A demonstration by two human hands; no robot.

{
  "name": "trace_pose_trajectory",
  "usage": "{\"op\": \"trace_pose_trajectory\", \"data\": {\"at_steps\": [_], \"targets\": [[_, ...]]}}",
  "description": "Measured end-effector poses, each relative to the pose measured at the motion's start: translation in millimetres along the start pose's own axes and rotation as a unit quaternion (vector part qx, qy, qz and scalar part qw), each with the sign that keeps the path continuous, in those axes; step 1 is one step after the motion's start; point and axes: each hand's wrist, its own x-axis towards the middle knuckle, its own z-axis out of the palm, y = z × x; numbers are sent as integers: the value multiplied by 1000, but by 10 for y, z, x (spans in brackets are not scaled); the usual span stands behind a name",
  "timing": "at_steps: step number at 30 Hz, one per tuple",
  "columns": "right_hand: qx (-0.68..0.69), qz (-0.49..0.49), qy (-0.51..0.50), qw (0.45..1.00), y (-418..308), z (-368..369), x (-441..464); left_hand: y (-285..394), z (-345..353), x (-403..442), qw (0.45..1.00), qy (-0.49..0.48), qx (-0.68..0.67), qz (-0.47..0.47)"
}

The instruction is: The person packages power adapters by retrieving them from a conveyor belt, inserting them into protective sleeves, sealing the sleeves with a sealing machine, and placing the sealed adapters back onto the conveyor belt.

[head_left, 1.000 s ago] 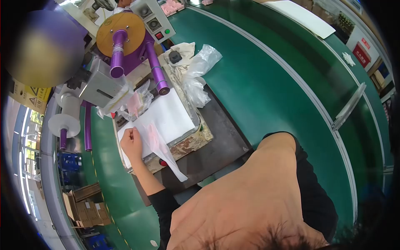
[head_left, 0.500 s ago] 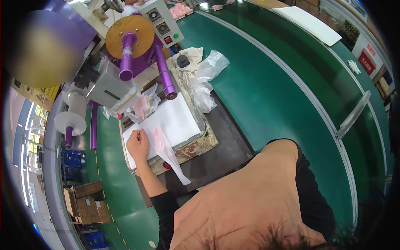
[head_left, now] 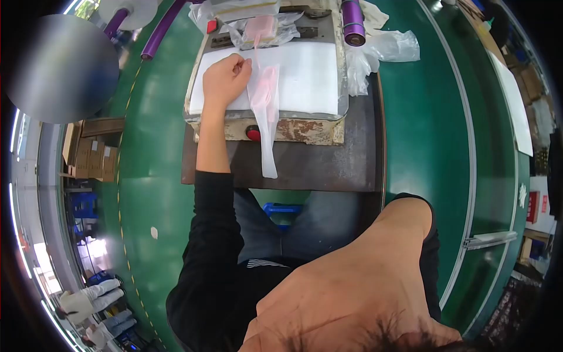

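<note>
My left hand (head_left: pixel 226 79) rests on a white sheet (head_left: pixel 308 76), its fingers curled in a loose fist with nothing visible in them. Just right of the fist lies a long clear plastic bag (head_left: pixel 268 117) with something pink inside; its narrow end hangs over the front edge of the machine bed. My right hand (head_left: pixel 346 278) is raised very close to the camera, across the bottom of the view, and its fingers are hidden. Behind the sheet, a pink piece (head_left: pixel 260 28) sits in crumpled clear plastic.
A red button (head_left: pixel 253 133) is on the worn bed front (head_left: pixel 305 131). Purple rollers (head_left: pixel 353 23) stand at the back, with a crumpled plastic bag (head_left: pixel 396 47) to the right. Cartons (head_left: pixel 91 158) and two people (head_left: pixel 82 302) are at the far left.
The view has turned and tipped down, so the bed now appears straighter and higher, and my lap shows. My left fist stays beside the bagged pink item.
</note>
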Motion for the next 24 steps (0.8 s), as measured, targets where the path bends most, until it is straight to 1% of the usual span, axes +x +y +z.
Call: {"op": "trace_pose_trajectory", "data": {"at_steps": [2,7,11,14,15,18,19,22,24], "targets": [[9,5,-2,1000,-25,-28,11,24,18,64,1000,-5,-15,-4],[-19,11,-5,1000,-162,-41,-2,3,23,62,1000,-1,-24,11],[-56,29,-11,998,-259,-26,-24,86,19,85,999,-33,10,-20],[-72,38,-11,997,-246,-52,-13,89,-10,69,998,-36,48,20],[-79,44,-11,996,-237,-60,3,83,-8,71,998,-35,48,11],[-99,61,-11,993,-189,-100,55,75,-5,68,998,-19,37,42],[-109,66,-10,992,-177,-116,64,79,-21,48,999,-20,30,35],[-182,91,-7,979,-233,-212,120,118,-15,85,996,-58,61,26],[-284,99,-13,953,-382,-300,181,113,49,120,996,-62,56,35]]}}
